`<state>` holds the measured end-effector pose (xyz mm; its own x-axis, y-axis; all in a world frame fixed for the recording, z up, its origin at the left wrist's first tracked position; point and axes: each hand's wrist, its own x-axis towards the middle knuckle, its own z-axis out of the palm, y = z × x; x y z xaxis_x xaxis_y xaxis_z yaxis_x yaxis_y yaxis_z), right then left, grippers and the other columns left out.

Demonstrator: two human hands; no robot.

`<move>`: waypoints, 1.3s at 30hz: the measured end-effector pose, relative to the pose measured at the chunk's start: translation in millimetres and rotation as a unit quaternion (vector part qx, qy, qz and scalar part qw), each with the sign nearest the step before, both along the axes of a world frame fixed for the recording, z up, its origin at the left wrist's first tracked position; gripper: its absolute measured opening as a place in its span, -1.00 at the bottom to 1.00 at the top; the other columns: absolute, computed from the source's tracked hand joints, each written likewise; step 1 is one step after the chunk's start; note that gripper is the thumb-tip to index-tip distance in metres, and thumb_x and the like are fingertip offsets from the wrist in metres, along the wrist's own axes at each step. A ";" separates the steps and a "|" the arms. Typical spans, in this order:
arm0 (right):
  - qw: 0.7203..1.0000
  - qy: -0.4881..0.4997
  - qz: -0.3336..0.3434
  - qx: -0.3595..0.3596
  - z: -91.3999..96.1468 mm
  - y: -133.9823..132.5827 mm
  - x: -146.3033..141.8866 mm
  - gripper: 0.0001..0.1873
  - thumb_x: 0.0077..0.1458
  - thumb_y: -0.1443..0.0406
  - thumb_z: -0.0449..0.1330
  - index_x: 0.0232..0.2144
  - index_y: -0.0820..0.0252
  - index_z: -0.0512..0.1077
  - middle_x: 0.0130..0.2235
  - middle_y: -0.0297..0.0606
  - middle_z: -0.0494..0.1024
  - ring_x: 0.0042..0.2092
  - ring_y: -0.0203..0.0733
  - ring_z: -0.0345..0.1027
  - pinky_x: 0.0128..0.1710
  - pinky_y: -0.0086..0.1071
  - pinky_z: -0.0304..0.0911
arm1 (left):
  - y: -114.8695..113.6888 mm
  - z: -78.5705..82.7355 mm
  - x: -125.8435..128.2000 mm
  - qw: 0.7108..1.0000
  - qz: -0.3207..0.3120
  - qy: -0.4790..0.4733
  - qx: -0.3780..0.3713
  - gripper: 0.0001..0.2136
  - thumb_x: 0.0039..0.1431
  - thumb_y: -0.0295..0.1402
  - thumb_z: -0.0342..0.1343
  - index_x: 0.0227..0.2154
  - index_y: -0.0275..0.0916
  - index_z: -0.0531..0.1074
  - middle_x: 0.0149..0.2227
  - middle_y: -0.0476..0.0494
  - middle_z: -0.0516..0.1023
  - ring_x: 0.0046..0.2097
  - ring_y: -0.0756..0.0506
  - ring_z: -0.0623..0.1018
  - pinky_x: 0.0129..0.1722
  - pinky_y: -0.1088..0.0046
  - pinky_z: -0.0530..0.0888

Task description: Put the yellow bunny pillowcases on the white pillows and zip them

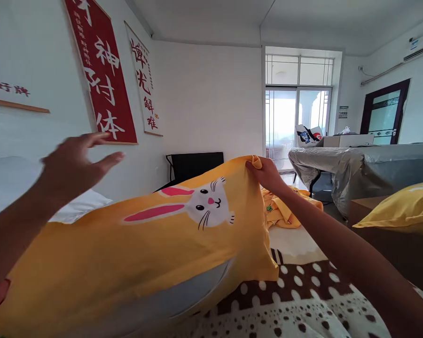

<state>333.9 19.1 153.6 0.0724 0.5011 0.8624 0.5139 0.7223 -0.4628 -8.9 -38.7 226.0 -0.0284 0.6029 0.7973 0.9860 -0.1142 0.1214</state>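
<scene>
A yellow pillowcase (134,249) with a white rabbit print lies raised across the bed in front of me, with a grey pillow (183,293) showing at its open lower edge. My right hand (266,172) pinches the far top corner of the pillowcase and holds it up. My left hand (79,159) hovers above the near end of the pillowcase with fingers stretched apart, holding nothing; it is slightly blurred.
The bed carries a brown and white dotted sheet (303,291) and crumpled yellow cloth (285,211) at its far end. Another yellow pillow (402,206) lies on a wooden stand at right. A covered table (359,164), a black chair (193,165) and red wall scrolls (102,70) stand around.
</scene>
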 end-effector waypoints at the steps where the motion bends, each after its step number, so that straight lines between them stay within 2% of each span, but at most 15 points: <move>1: 1.000 0.004 0.007 0.007 1.6 -0.8 -10.2 -0.62 0.00 0.07 0.06 -0.65 0.17 0.11 -0.59 -0.46 0.10 -0.49 -0.37 -0.05 -0.49 -0.44 -0.06 | -2.4 2.5 19.9 0.997 -0.072 0.013 -0.036 -0.49 0.21 -0.08 -0.14 0.17 -0.15 0.10 0.11 -0.16 0.35 0.05 -0.17 0.37 0.03 0.26 0.29; 4: 0.999 0.025 0.031 0.031 10.2 -8.0 -29.3 -0.63 0.03 0.08 0.04 -0.64 0.17 0.09 -0.57 -0.46 0.06 -0.48 -0.39 -0.08 -0.50 -0.45 -0.08 | -0.7 5.6 94.5 0.941 -0.260 0.116 -0.181 -0.46 0.07 -0.03 0.00 0.09 -0.15 0.20 -0.04 -0.14 0.46 -0.17 -0.12 0.46 -0.22 0.44 0.36; 7: 0.998 0.030 0.033 0.037 20.6 -19.1 -30.1 -0.66 -0.06 0.15 0.15 -0.67 0.20 0.16 -0.60 -0.48 0.07 -0.50 -0.40 -0.08 -0.51 -0.45 -0.10 | 9.0 5.5 152.8 0.927 -0.288 0.110 -0.212 -0.62 0.03 -0.01 0.03 -0.36 -0.29 0.36 -0.45 -0.08 0.42 -0.49 -0.01 0.35 -0.54 0.50 0.21; 10: 0.998 0.047 0.027 0.028 24.5 -27.8 -18.9 -0.73 -0.12 0.18 0.23 -0.65 0.24 0.30 -0.60 -0.46 0.18 -0.50 -0.39 0.01 -0.51 -0.46 -0.02 | 17.8 1.8 174.4 0.908 -0.355 0.042 -0.216 -0.66 0.01 -0.06 0.08 -0.53 -0.27 0.27 -0.55 0.02 0.27 -0.55 0.06 0.24 -0.59 0.52 0.14; 12: 0.995 0.060 0.071 0.024 17.1 -29.4 -6.9 -0.75 -0.12 0.16 0.26 -0.54 0.25 0.39 -0.53 -0.41 0.33 -0.46 -0.34 0.14 -0.47 -0.45 0.09 | 20.5 -2.9 175.4 0.901 -0.376 0.040 -0.211 -0.70 0.04 -0.12 0.08 -0.55 -0.27 0.27 -0.57 0.04 0.24 -0.54 0.07 0.22 -0.57 0.52 0.14; 14: 0.986 0.060 0.158 -0.007 -2.6 -26.5 7.8 -0.70 -0.07 0.13 0.26 -0.32 0.21 0.44 -0.38 -0.34 0.46 -0.35 -0.27 0.28 -0.38 -0.42 0.21 | 20.8 -7.4 173.5 0.912 -0.362 0.047 -0.187 -0.73 0.09 -0.18 0.04 -0.55 -0.28 0.30 -0.57 0.02 0.27 -0.53 0.06 0.24 -0.55 0.52 0.15; 16: 0.966 0.033 0.243 -0.080 -35.5 -18.6 22.2 -0.60 0.00 0.09 0.22 -0.13 0.14 0.39 -0.26 -0.29 0.50 -0.25 -0.23 0.34 -0.28 -0.37 0.27 | 20.2 -9.6 173.3 0.935 -0.315 0.064 -0.152 -0.75 0.13 -0.20 -0.01 -0.52 -0.27 0.35 -0.54 -0.02 0.34 -0.50 0.02 0.31 -0.52 0.49 0.17; 18: 0.948 -0.024 0.268 -0.173 -78.0 -7.0 31.5 -0.60 0.00 0.04 0.21 -0.17 0.14 0.40 -0.25 -0.28 0.51 -0.24 -0.21 0.36 -0.24 -0.35 0.30 | 20.5 -9.2 177.3 0.959 -0.236 0.109 -0.114 -0.76 0.16 -0.21 -0.06 -0.45 -0.25 0.40 -0.47 -0.09 0.41 -0.43 -0.05 0.39 -0.48 0.46 0.20; 19: 0.945 -0.041 0.252 -0.205 -100.7 -0.7 32.7 -0.61 -0.02 0.02 0.21 -0.23 0.16 0.42 -0.29 -0.28 0.51 -0.25 -0.20 0.36 -0.26 -0.36 0.30 | 21.3 -8.6 181.0 0.967 -0.191 0.140 -0.095 -0.76 0.17 -0.23 -0.07 -0.42 -0.25 0.42 -0.44 -0.13 0.43 -0.39 -0.10 0.43 -0.45 0.44 0.22; 22: 0.964 0.012 0.170 -0.203 -163.5 14.7 19.9 -0.58 0.10 -0.04 0.02 -0.43 0.18 0.39 -0.44 -0.31 0.44 -0.34 -0.22 0.30 -0.32 -0.37 0.26 | 27.7 -9.6 197.5 0.975 -0.101 0.190 -0.056 -0.80 0.16 -0.35 -0.09 -0.35 -0.29 0.42 -0.37 -0.23 0.46 -0.31 -0.20 0.49 -0.41 0.39 0.28; 26: 0.978 0.091 0.065 -0.175 -221.9 20.9 -15.6 -0.56 0.21 0.02 -0.18 -0.47 0.16 0.28 -0.48 -0.32 0.36 -0.44 -0.27 0.15 -0.41 -0.39 0.15 | 44.8 -22.5 219.8 0.979 -0.099 0.171 -0.039 -0.75 0.21 -0.41 -0.22 -0.29 -0.29 0.38 -0.35 -0.24 0.48 -0.33 -0.19 0.51 -0.46 0.41 0.30; 29: 0.978 0.114 0.036 -0.174 -250.1 26.5 -20.1 -0.57 0.22 0.05 -0.22 -0.48 0.13 0.27 -0.50 -0.30 0.36 -0.47 -0.26 0.13 -0.46 -0.40 0.09 | 62.2 -38.6 228.9 0.977 -0.111 0.176 -0.035 -0.72 0.23 -0.41 -0.29 -0.24 -0.27 0.34 -0.36 -0.23 0.48 -0.35 -0.21 0.52 -0.48 0.38 0.30; 33: 0.974 0.116 0.024 -0.192 -275.3 49.8 15.2 -0.58 0.17 0.01 -0.10 -0.55 0.12 0.28 -0.57 -0.31 0.33 -0.52 -0.25 0.12 -0.47 -0.38 0.03 | 87.7 -61.3 235.6 0.959 -0.146 0.240 -0.042 -0.71 0.16 -0.52 -0.24 -0.16 -0.29 0.34 -0.28 -0.27 0.49 -0.33 -0.25 0.54 -0.44 0.31 0.32; 36: 0.969 0.112 0.049 -0.214 -283.3 67.1 41.5 -0.55 0.11 -0.05 -0.01 -0.60 0.12 0.30 -0.60 -0.33 0.35 -0.53 -0.25 0.13 -0.47 -0.40 0.04 | 105.3 -73.4 244.0 0.944 -0.172 0.275 -0.060 -0.72 0.19 -0.51 -0.23 -0.17 -0.30 0.35 -0.30 -0.27 0.50 -0.32 -0.24 0.54 -0.40 0.32 0.34; 39: 0.962 0.120 0.090 -0.229 -277.9 74.3 52.6 -0.49 0.08 -0.12 -0.01 -0.59 0.14 0.35 -0.59 -0.34 0.38 -0.51 -0.25 0.19 -0.46 -0.41 0.11 | 116.9 -79.8 256.5 0.943 -0.183 0.265 -0.086 -0.74 0.25 -0.39 -0.22 -0.26 -0.32 0.38 -0.36 -0.28 0.51 -0.33 -0.23 0.55 -0.42 0.37 0.34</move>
<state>386.5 93.4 -124.3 0.1182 0.8477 0.5172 0.2373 0.4816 -0.8437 247.6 78.2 146.2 0.5813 0.6166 0.5310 0.8119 -0.4826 -0.3285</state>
